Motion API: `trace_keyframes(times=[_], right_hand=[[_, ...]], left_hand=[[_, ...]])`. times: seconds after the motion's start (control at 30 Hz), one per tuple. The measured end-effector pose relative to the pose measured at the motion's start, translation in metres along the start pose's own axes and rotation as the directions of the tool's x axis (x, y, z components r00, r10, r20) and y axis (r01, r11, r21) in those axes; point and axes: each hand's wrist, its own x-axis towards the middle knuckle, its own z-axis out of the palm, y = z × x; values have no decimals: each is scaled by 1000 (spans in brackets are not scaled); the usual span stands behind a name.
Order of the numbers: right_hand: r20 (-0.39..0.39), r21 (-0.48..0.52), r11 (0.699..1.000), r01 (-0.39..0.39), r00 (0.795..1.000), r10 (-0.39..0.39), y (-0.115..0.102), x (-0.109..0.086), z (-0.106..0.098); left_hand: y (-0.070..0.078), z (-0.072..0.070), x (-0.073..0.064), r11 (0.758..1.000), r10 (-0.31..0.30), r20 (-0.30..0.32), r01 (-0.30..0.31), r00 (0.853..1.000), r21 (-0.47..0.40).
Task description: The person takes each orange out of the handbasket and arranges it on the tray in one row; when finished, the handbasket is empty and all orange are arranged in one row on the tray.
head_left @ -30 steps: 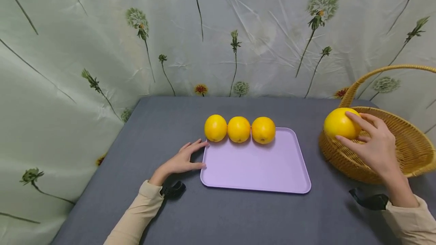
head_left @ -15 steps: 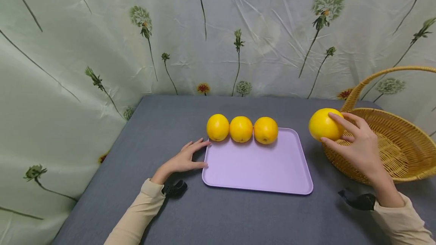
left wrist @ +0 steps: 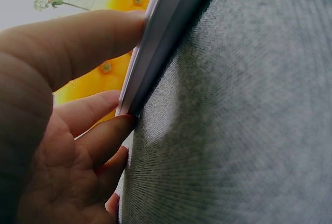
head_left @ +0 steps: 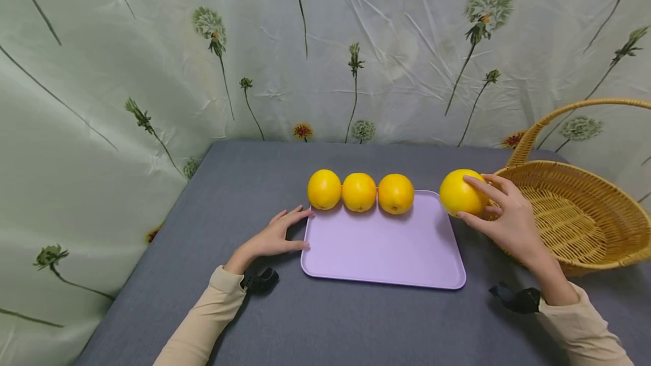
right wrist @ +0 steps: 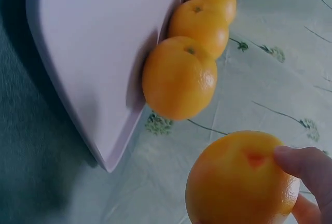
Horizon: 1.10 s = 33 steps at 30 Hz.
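Three oranges stand in a row along the back edge of a light purple tray (head_left: 383, 247): a left orange (head_left: 324, 190), a middle orange (head_left: 359, 192) and a right orange (head_left: 396, 194). My right hand (head_left: 511, 222) grips another orange (head_left: 461, 192) between thumb and fingers, in the air by the tray's back right corner. In the right wrist view this held orange (right wrist: 241, 177) shows a reddish mark near the thumb. My left hand (head_left: 274, 237) touches the tray's left edge with extended thumb and fingers; the left wrist view shows the fingertips against the tray's rim (left wrist: 150, 42).
A wicker basket (head_left: 610, 213) with a tall arched handle (head_left: 534, 134) stands at the right, just behind my right hand. The grey cloth-covered table (head_left: 356, 326) meets a floral curtain (head_left: 407, 61) along its back and left sides.
My right hand has carried the held orange left, away from over the basket to the tray's right side. The left hand and the three oranges in the row stay in place.
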Motion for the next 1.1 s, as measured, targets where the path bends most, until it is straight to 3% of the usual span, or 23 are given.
trace_keyframes(times=[0.8,1.1], right_hand=[[150,-16,1000,-6,989,9,13,4,36],[181,-28,999,-17,983,21,18,6,43]], left_hand=[[0,-1,-1,1000,2,-3,-2,1000,8],[-2,1,-3,998,63,-40,-62,997,14]])
